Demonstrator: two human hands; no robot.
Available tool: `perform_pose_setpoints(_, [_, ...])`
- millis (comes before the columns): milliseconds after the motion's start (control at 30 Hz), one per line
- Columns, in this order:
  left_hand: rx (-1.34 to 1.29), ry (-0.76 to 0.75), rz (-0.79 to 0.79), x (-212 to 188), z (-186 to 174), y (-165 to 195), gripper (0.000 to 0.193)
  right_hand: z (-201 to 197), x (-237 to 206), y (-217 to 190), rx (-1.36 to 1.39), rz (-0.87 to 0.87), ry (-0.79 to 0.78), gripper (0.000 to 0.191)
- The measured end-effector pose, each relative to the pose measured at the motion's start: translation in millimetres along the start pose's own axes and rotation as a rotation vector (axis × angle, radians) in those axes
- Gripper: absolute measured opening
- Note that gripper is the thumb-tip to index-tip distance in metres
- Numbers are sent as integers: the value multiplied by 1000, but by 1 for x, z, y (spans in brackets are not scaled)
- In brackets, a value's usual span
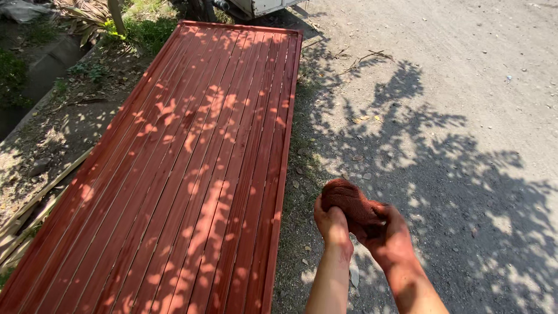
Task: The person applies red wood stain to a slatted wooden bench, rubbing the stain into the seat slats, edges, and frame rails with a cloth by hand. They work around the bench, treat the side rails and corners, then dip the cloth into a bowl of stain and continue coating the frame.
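Head view: both hands meet over the gravel ground (442, 116), just right of the long red-brown slatted panel (192, 174) lying flat. The left hand (332, 225) and right hand (388, 235), both stained red-brown, close their fingers around a wadded, paint-soaked cloth (347, 200), pressed between them and held clear of the panel. Judgement: the cloth is being bunched or wrung between coats. A next pass would call for carrying it leftward onto the slats.
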State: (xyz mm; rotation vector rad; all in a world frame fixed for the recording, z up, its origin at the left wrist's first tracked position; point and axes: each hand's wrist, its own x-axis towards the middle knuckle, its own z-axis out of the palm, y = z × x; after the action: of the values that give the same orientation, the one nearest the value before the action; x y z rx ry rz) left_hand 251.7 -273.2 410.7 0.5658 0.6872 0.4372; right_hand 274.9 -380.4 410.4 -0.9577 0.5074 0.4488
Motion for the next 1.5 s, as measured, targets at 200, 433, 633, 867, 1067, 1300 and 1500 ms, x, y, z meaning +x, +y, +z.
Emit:
perform_pose_setpoints(200, [157, -63, -84, 116, 40, -30, 80, 65, 85, -64, -33, 39, 30, 38])
perform_pose_setpoints(433, [109, -356, -484, 281, 127, -16, 71, 135, 220, -146, 116, 25, -95, 47])
perform_pose_setpoints(633, [400, -359, -149, 377, 226, 48, 62, 224, 393, -227, 70, 46, -163, 40])
perform_pose_setpoints(867, [324, -188, -43, 530, 287, 82, 46, 353, 529, -286, -19, -12, -232, 46])
perform_pose_setpoints(1067, [247, -78, 53, 683, 349, 117, 42, 449, 633, -325, -132, 121, -343, 51])
perform_pose_setpoints(1300, [67, 4, 217, 770, 441, 188, 47, 568, 762, -361, -285, 137, -484, 35])
perform_pose_setpoints(1500, [332, 354, 362, 864, 466, 236, 43, 669, 834, -366, -181, 247, -395, 31])
